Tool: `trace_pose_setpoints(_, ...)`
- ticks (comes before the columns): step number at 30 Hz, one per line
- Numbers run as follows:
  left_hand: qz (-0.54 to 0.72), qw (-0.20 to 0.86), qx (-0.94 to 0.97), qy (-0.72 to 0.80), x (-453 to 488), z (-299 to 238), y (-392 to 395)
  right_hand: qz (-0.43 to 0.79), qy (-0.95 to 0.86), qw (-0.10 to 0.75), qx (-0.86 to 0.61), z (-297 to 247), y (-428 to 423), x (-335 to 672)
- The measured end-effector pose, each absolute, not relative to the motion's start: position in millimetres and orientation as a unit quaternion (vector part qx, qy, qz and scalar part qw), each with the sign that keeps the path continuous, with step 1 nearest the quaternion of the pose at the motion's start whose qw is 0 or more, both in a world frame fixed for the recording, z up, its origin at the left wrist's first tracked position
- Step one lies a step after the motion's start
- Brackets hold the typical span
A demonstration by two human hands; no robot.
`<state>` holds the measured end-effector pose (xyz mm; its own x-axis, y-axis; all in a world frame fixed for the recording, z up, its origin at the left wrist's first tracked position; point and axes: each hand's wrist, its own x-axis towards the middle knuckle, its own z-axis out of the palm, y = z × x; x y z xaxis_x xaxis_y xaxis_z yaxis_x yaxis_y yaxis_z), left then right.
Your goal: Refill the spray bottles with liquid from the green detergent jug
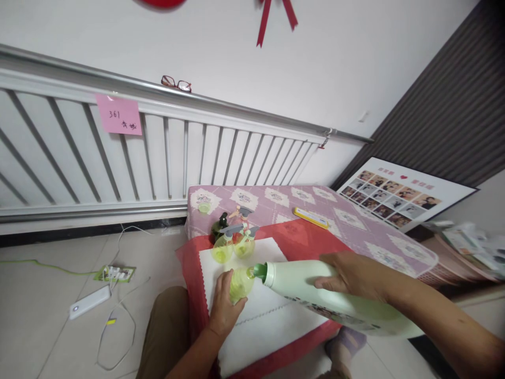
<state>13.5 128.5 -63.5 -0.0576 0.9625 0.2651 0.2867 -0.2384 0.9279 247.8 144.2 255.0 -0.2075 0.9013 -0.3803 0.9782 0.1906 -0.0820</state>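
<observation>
My right hand (347, 273) grips a large pale green detergent bottle (307, 281), tipped nearly level with its mouth to the left. The bottle's green spout (259, 271) meets the neck of a yellow-green spray bottle (240, 284), which has no spray head on. Around that small bottle my left hand (224, 305) is closed, tilting it toward the spout. Just behind stand two yellowish spray bottles (222, 252) with grey trigger heads, close to a dark bottle (216, 227) and another trigger head (241, 211). Whether liquid is flowing I cannot tell.
White sheets (272, 337) and a red cloth (307, 242) cover part of the patterned table (276, 197). A yellow box (311, 217) and a small green cap (204, 206) lie on it. A radiator (177, 152) runs behind. Cables and a power strip (116, 273) lie on the floor.
</observation>
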Motion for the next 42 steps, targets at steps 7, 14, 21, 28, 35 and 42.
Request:
trace_pose_setpoints(7,0.503,0.333,0.601,0.525,13.2,-62.7,128.2,-0.163,0.758,0.132,0.618,257.4,142.9,246.4)
trace_pose_setpoints(14,0.494,0.332,0.602,0.532,13.0,-62.0,128.1,-0.162,0.757,0.129,0.620,257.0,142.4,246.8)
trace_pose_setpoints(21,0.495,0.326,0.605,0.532,13.2,-63.8,128.5,-0.157,0.759,0.130,0.619,257.8,142.6,243.6)
trace_pose_setpoints(28,0.502,0.334,0.598,0.528,13.5,-66.2,128.9,-0.154,0.757,0.134,0.620,258.1,142.6,243.5)
trace_pose_setpoints(35,0.505,0.332,0.599,0.526,13.4,-61.7,127.2,-0.158,0.757,0.130,0.621,258.9,140.9,243.8)
trace_pose_setpoints(42,0.498,0.335,0.600,0.529,13.2,-62.8,127.8,-0.165,0.747,0.121,0.632,260.9,141.3,240.6)
